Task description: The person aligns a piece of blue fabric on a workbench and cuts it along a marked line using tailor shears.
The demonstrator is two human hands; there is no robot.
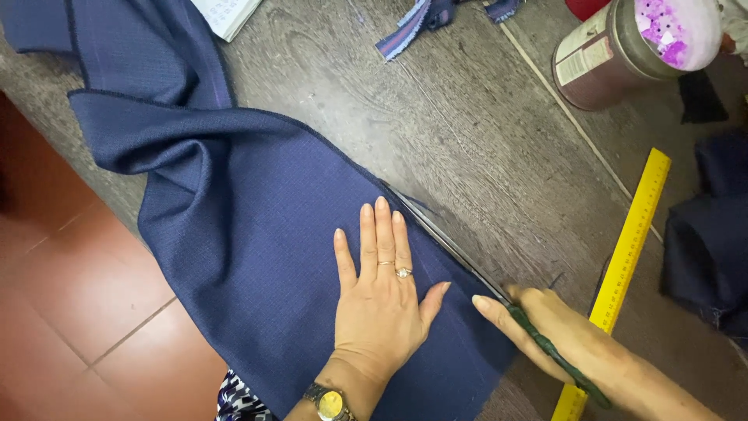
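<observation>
Navy fabric (pixel 257 234), fine weave, flat on grey wood-grain desk (pixel 483 140), bunched in folds up and left of left hand (pixel 382 300). Left grip open, flat, fingers together, pressing cloth. Right hand (pixel 545 327) clamped on green-handled scissors (pixel 499 292), blades along fabric edge just right of left grip. Yellow ruler (pixel 631 242) right of right grip. Brown jar (pixel 615 51), pale rectangular label, lying on its side far up-right.

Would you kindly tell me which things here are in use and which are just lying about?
In use: left hand, pressing the navy blue woven cloth; right hand, working green-handled scissors along its edge.

Lying about: yellow ruler, brown jar, striped fabric strip.
</observation>
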